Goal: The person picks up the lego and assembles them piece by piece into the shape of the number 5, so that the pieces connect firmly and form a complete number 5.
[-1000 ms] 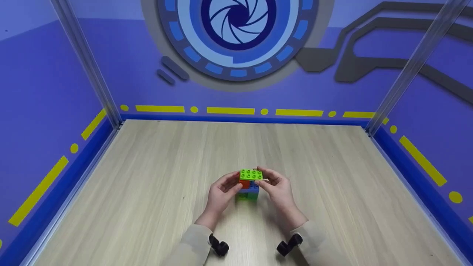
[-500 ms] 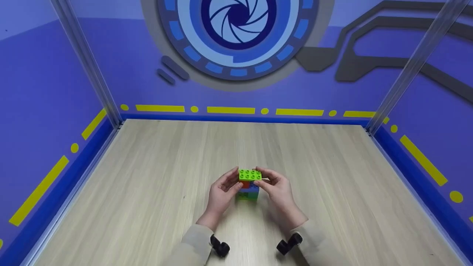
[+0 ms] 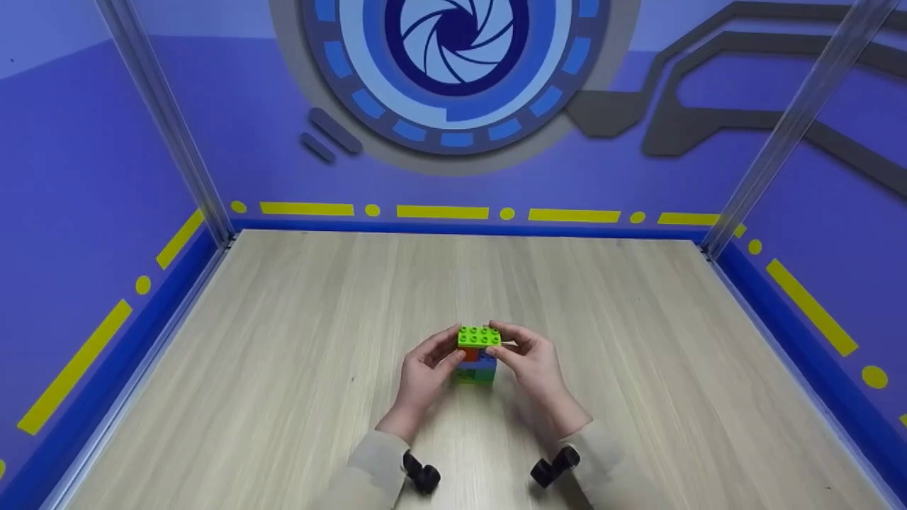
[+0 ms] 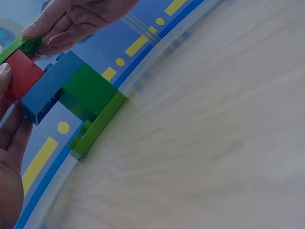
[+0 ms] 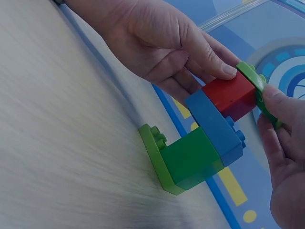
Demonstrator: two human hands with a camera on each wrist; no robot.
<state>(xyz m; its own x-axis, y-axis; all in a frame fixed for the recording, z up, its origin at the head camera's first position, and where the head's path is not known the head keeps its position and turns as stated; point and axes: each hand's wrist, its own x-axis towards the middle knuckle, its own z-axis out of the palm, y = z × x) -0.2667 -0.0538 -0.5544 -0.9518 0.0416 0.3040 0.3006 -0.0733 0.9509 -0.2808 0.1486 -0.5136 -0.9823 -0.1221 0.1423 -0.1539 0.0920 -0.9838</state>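
Note:
Midway between both hands stands a small tower of toy building bricks on the wooden table. Its base is a light green flat brick, with a dark green brick at one end. Above that sits a blue brick, then a red brick at the left. A studded light green flat brick lies across the top, overhanging rightwards. My left hand grips the red brick, thumb in front and fingers behind. My right hand pinches the right end of the top flat brick between thumb and fingers.
A pale wooden tabletop runs under both arms. Blue printed walls enclose it at the back and sides, with clear corner posts. Black devices are strapped at both wrists.
The top light green flat brick has shifted very slightly left, still pinched by my right hand. Both hands have otherwise stayed almost where they were.

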